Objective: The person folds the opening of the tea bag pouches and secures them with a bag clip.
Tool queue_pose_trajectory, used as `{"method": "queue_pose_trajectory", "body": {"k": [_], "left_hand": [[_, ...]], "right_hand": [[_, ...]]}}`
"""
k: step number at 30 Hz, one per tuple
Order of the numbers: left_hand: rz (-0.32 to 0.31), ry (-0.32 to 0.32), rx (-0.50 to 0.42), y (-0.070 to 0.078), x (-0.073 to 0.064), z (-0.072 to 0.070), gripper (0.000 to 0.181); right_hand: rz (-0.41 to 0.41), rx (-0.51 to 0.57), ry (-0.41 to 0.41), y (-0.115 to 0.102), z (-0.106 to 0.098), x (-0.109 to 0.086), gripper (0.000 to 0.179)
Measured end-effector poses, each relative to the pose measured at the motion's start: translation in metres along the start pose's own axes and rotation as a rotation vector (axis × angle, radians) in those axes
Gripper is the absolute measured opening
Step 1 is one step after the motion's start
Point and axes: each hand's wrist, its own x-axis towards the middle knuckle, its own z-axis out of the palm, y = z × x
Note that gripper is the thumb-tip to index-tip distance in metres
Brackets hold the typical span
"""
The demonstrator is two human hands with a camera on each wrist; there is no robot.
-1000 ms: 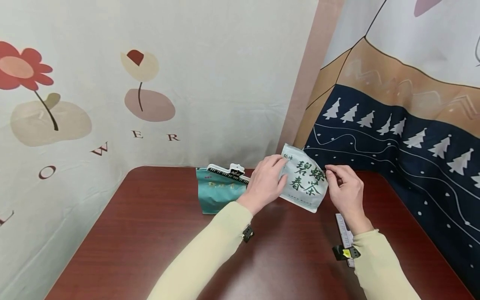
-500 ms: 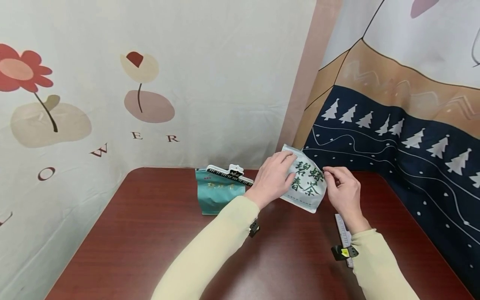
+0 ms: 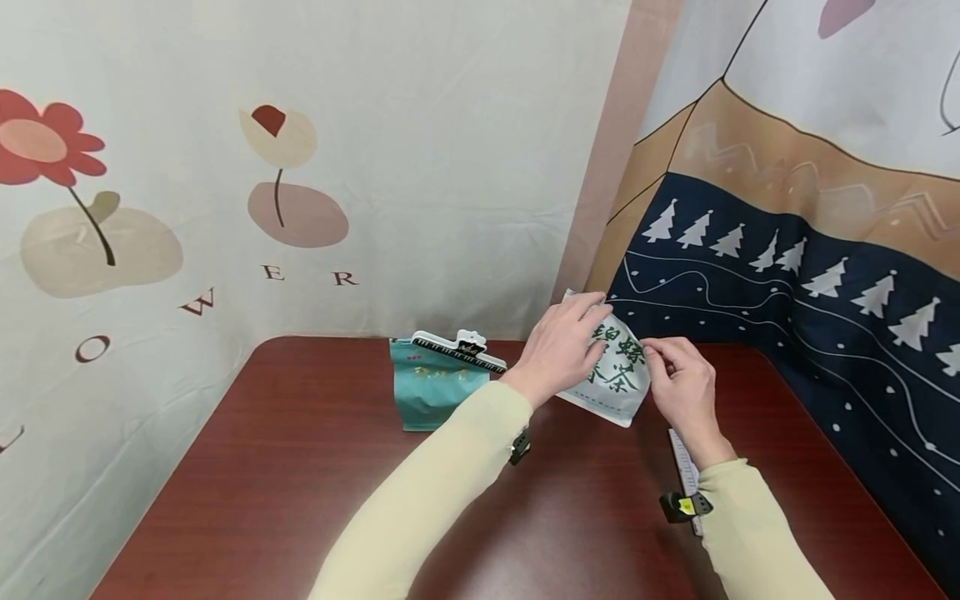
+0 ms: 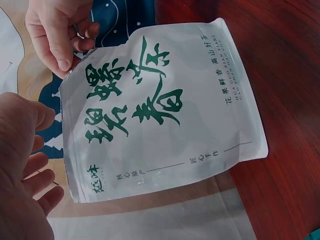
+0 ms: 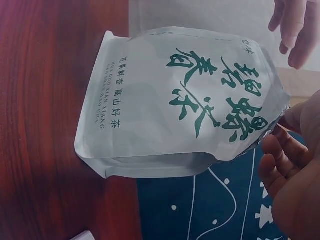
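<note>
A pale silver tea bag [image 3: 611, 383] with green Chinese characters stands tilted at the back right of the table. My right hand [image 3: 681, 385] pinches its top right corner between thumb and forefinger; the right wrist view shows the same tea bag [image 5: 165, 100] bulging below that grip. Over the bag's upper left part in the head view lies my left hand [image 3: 558, 346]. Seen from the left wrist, that left hand [image 4: 25, 165] has relaxed, spread fingers, a little apart from the bag's top edge, and holds nothing.
To the left stands a teal bag [image 3: 431, 392] with a white-and-black clip [image 3: 459, 350] across its top. A white strip with ruler-like marks [image 3: 683, 462] lies on the dark red table [image 3: 300, 483], partly behind the right wrist. Printed cloth [image 3: 450, 167] hangs behind.
My left hand has moved right and slightly up, across the tea bag's upper part, covering more of its characters. The right hand keeps its pinch on the corner, shifted slightly left.
</note>
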Motion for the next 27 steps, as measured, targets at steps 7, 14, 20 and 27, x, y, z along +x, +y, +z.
{"method": "queue_pose_trajectory", "body": {"k": [7, 14, 20, 27], "left_hand": [[-0.021, -0.054, -0.007, 0.0034, 0.0052, 0.0039, 0.048], [-0.025, -0.065, -0.001, 0.0027, 0.0064, 0.006, 0.047], [-0.018, -0.061, 0.005, 0.0013, 0.0065, 0.0077, 0.047], [-0.036, -0.088, 0.025, 0.0012, 0.0072, 0.0103, 0.046]], "right_hand": [[-0.021, 0.008, -0.003, 0.0022, 0.0005, -0.0019, 0.013], [-0.016, 0.003, -0.024, 0.0052, 0.0009, -0.0037, 0.012], [0.022, 0.013, -0.048, 0.0063, 0.0021, -0.0045, 0.011], [0.058, -0.009, -0.09, 0.0065, 0.0034, -0.0047, 0.011]]}}
